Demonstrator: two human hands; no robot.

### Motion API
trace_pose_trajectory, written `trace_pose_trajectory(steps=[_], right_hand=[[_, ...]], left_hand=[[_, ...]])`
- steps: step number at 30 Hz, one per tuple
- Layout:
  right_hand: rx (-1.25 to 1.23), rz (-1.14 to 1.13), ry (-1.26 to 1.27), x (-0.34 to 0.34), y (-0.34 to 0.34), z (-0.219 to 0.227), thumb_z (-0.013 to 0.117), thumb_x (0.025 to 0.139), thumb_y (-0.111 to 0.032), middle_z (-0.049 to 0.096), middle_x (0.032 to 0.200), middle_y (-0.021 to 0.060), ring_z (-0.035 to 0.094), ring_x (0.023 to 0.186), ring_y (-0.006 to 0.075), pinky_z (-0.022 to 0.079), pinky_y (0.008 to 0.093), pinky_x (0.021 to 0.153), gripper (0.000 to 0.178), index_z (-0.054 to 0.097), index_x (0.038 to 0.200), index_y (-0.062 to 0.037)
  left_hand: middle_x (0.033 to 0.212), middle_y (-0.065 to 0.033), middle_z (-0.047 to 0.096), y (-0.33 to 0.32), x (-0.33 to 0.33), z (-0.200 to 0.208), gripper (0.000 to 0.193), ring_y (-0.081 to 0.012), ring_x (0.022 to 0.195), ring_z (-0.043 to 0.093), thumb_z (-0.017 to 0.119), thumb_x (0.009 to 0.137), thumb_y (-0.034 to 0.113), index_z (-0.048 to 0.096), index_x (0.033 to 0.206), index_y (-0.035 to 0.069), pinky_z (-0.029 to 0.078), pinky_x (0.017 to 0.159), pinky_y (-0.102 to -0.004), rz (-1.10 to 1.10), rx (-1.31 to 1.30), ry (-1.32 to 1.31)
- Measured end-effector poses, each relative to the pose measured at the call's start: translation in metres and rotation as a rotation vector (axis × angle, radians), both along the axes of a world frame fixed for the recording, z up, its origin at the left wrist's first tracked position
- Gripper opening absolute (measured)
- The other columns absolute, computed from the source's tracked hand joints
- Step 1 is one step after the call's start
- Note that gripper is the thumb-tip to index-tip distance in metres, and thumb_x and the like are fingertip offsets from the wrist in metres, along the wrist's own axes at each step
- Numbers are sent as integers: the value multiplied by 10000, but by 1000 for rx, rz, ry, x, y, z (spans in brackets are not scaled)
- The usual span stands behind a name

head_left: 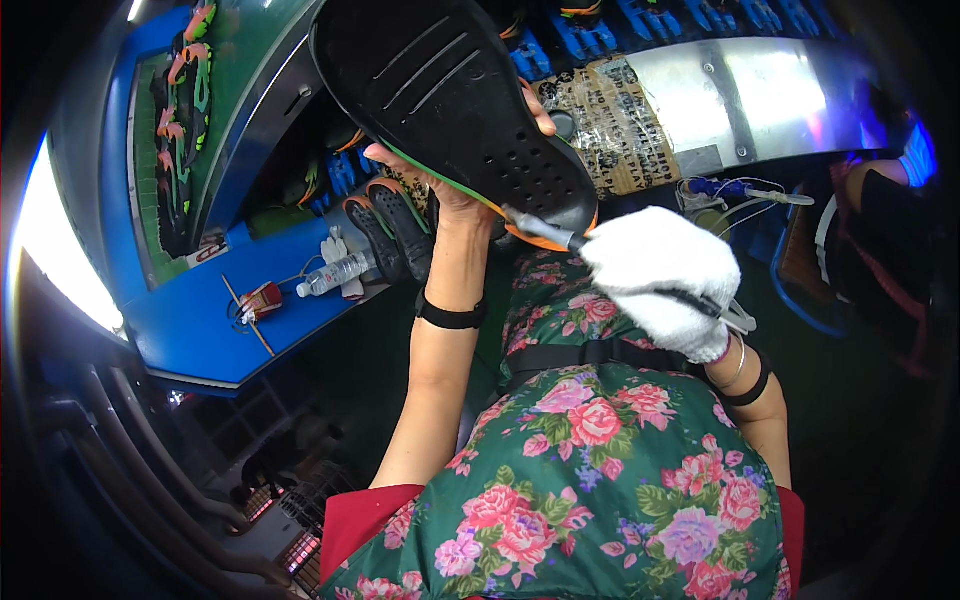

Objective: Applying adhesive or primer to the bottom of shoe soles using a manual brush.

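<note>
My left hand, bare, grips a large black shoe sole from beneath, with fingertips showing at both its edges. Three grooves mark the sole's wide end, and small holes dot the other end. A green and orange rim runs along its edge. In my right hand, under a white knitted glove, is a slim grey pen-shaped tool. Its tip meets the orange rim at the sole's near end, or lies just over it. A thin dark piece and a pale tube-like end show by the glove's wrist; whether they belong to the tool I cannot tell.
At left, a blue table bears a clear plastic bottle, a red spool-like item with a thin stick, and dark shoes. A curved metal rail with taped brown cardboard crosses the back. Tubing hangs at right.
</note>
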State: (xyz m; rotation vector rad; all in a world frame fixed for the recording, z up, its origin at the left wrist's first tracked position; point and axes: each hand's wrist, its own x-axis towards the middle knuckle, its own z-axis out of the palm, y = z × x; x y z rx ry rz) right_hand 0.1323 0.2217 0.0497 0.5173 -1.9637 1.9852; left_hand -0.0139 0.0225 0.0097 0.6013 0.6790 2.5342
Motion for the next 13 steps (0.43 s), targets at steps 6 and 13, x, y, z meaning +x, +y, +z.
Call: trace_pose_trajectory(steps=[6,13], right_hand=[[117,-48,-40,7,1,-1,787,739,46,769,938,141,750,897,289,595,368,793,156,761,866,-41],[-108,189,-291,1,6,-4,781,784,50,775,930,135,756,879,247,597,340,791,101,767,852,-23]], left_hand=[[1161,-289,651,-6,4,1,1277,-406,1002,661,599,552,999,537,1389,36,576,848,-481,-102,38,-69],[1268,-280,623,-9,-6,-9,1286,-436,1105,635,532,575,1028,506,1430,68,541,974,-550,-231,20,38]])
